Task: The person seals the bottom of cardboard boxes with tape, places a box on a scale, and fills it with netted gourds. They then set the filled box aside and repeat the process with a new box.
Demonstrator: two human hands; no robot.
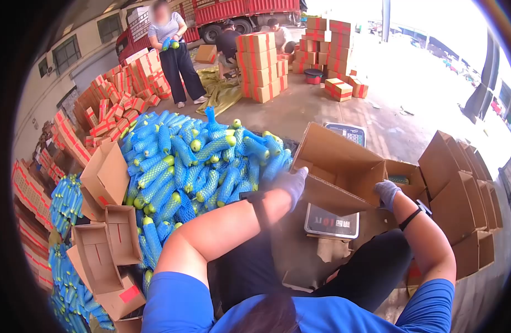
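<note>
An open, empty-looking cardboard box [336, 191] is held tilted above a flat scale [331, 222]. My left hand [293, 186], in a pale glove, grips its left side. On the right side, my right hand [387, 194], also gloved, holds the box near its corner. Behind the box stands the scale's keypad display [348, 134]. Left of my left hand lies a large pile of green vegetables in blue net sleeves [211, 161]. Another open box [402, 176] sits just beyond my right hand, with some netted vegetables inside.
Empty cartons [458, 194] stand in rows at the right. More open cartons [103, 250] lie at the left, near further netted vegetables [67, 205]. Taped boxes [258, 66] are stacked behind. A standing person [172, 50] holds netted vegetables; two others crouch near a red truck [247, 8].
</note>
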